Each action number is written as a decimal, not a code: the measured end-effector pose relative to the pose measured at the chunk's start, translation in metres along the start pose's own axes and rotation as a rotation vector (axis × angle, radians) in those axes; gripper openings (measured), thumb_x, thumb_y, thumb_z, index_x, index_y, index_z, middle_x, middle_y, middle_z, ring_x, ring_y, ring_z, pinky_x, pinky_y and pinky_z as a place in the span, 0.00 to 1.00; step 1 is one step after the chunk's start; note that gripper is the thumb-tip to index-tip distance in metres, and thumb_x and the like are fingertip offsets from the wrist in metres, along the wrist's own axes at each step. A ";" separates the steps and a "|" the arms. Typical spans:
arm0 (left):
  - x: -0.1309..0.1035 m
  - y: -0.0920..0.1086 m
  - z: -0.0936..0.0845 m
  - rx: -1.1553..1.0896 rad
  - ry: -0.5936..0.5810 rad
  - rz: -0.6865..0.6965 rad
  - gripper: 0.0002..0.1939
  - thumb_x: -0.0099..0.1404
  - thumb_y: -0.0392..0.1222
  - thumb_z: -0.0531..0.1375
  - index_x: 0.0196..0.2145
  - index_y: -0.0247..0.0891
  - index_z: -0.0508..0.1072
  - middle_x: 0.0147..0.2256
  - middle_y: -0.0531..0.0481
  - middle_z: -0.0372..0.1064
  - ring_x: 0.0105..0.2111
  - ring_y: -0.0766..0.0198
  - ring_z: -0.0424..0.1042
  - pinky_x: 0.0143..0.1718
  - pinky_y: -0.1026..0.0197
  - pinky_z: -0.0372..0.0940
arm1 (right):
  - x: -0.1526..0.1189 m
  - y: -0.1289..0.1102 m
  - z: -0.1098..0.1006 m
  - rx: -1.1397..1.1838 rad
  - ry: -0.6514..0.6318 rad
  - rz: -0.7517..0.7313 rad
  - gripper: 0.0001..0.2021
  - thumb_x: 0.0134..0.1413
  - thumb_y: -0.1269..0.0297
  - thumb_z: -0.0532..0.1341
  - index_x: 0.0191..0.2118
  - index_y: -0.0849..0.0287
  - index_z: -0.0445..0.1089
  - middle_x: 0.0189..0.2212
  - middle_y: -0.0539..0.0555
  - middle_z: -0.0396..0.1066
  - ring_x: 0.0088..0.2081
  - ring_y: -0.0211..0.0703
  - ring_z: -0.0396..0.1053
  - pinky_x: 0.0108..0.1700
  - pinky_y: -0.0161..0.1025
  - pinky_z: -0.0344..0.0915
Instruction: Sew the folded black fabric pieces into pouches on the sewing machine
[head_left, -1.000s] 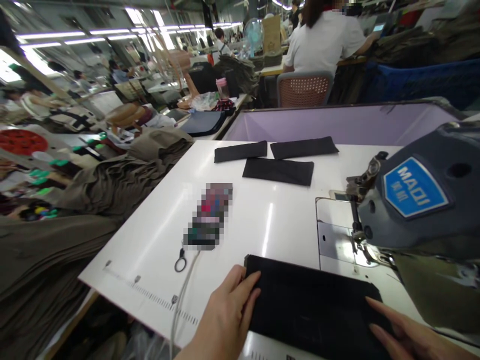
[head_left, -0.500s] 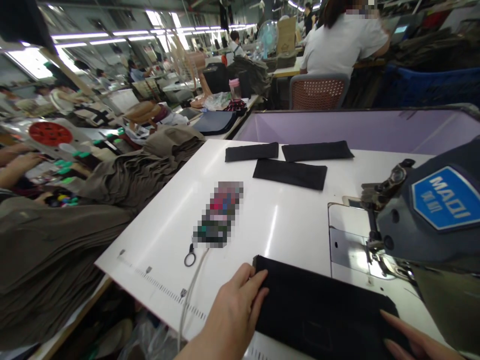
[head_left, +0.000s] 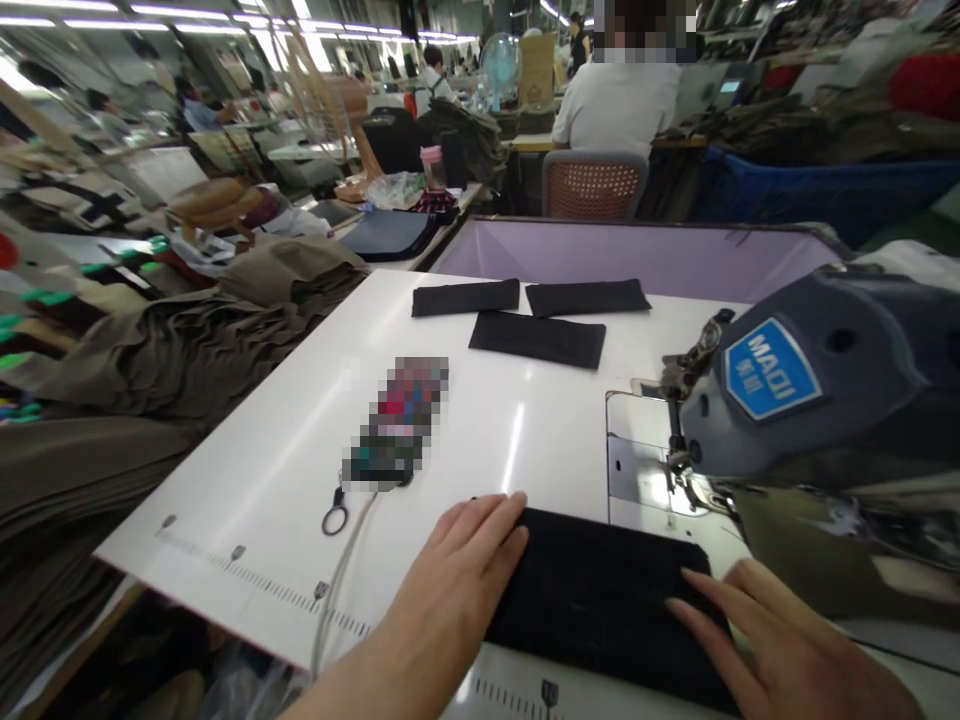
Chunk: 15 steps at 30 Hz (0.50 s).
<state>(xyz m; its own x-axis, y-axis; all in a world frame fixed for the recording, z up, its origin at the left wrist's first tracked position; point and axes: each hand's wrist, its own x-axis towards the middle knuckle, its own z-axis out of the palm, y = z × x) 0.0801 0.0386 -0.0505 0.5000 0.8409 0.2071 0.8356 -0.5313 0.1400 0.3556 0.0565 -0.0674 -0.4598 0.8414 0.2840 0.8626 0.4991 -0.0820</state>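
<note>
Black cloth lies flat on the white tabletop, on the near left side of the sewing machine. The person's left hand rests open on its left end; the right hand, fingers slightly parted, touches its right end. Three smaller black strips and a blurred phone lie left of the machine.

Perforated chair, bright ceiling lights.

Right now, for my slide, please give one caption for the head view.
Both hands on black fabric beside a sewing machine.
</note>
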 end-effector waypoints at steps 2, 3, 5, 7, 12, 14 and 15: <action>0.007 0.003 -0.004 -0.002 -0.095 0.133 0.19 0.58 0.23 0.45 0.46 0.28 0.65 0.49 0.41 0.59 0.48 0.57 0.58 0.47 0.56 0.61 | 0.007 -0.009 -0.003 -0.085 0.016 -0.036 0.22 0.60 0.59 0.41 0.30 0.61 0.70 0.25 0.56 0.65 0.23 0.42 0.66 0.21 0.40 0.67; 0.010 0.005 -0.005 0.000 -0.130 0.144 0.19 0.58 0.24 0.47 0.46 0.27 0.65 0.47 0.41 0.61 0.46 0.57 0.60 0.46 0.57 0.62 | 0.010 -0.013 -0.003 -0.111 0.029 -0.044 0.22 0.60 0.61 0.41 0.29 0.62 0.70 0.26 0.58 0.65 0.24 0.43 0.67 0.24 0.42 0.67; 0.019 0.012 -0.006 0.008 -0.197 0.066 0.18 0.58 0.29 0.54 0.48 0.28 0.64 0.43 0.41 0.63 0.41 0.55 0.64 0.41 0.55 0.65 | 0.013 -0.020 -0.003 -0.124 0.071 -0.073 0.20 0.59 0.68 0.41 0.34 0.65 0.70 0.33 0.62 0.66 0.32 0.46 0.68 0.30 0.44 0.68; 0.027 0.019 -0.005 0.010 -0.255 -0.044 0.22 0.57 0.38 0.61 0.49 0.34 0.64 0.39 0.43 0.64 0.36 0.54 0.65 0.36 0.52 0.66 | 0.016 -0.027 -0.001 -0.077 0.108 -0.180 0.20 0.57 0.74 0.40 0.42 0.66 0.67 0.42 0.62 0.65 0.41 0.47 0.66 0.38 0.43 0.67; 0.035 0.032 0.010 0.072 -0.182 -0.049 0.21 0.55 0.46 0.64 0.44 0.32 0.69 0.41 0.41 0.63 0.39 0.51 0.63 0.40 0.49 0.64 | 0.014 -0.039 0.007 0.026 0.112 -0.285 0.20 0.54 0.79 0.41 0.43 0.64 0.67 0.45 0.55 0.67 0.46 0.42 0.63 0.44 0.40 0.65; 0.032 0.034 0.021 0.107 -0.099 0.038 0.17 0.60 0.41 0.60 0.43 0.26 0.69 0.43 0.38 0.62 0.41 0.52 0.63 0.42 0.53 0.64 | 0.014 -0.044 0.008 0.062 0.088 -0.186 0.19 0.56 0.76 0.42 0.41 0.64 0.69 0.45 0.56 0.67 0.46 0.43 0.64 0.45 0.42 0.64; 0.030 0.035 0.025 0.120 -0.072 0.070 0.15 0.62 0.39 0.57 0.42 0.23 0.68 0.43 0.37 0.62 0.41 0.53 0.63 0.43 0.54 0.63 | 0.014 -0.047 0.008 0.080 0.075 -0.148 0.17 0.58 0.72 0.43 0.41 0.64 0.69 0.44 0.56 0.67 0.46 0.44 0.64 0.46 0.43 0.63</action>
<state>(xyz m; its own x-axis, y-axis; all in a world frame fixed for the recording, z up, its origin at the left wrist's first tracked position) 0.1304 0.0478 -0.0639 0.5692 0.8098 0.1419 0.8173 -0.5762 0.0096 0.3072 0.0463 -0.0677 -0.5613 0.7409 0.3687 0.7655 0.6341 -0.1088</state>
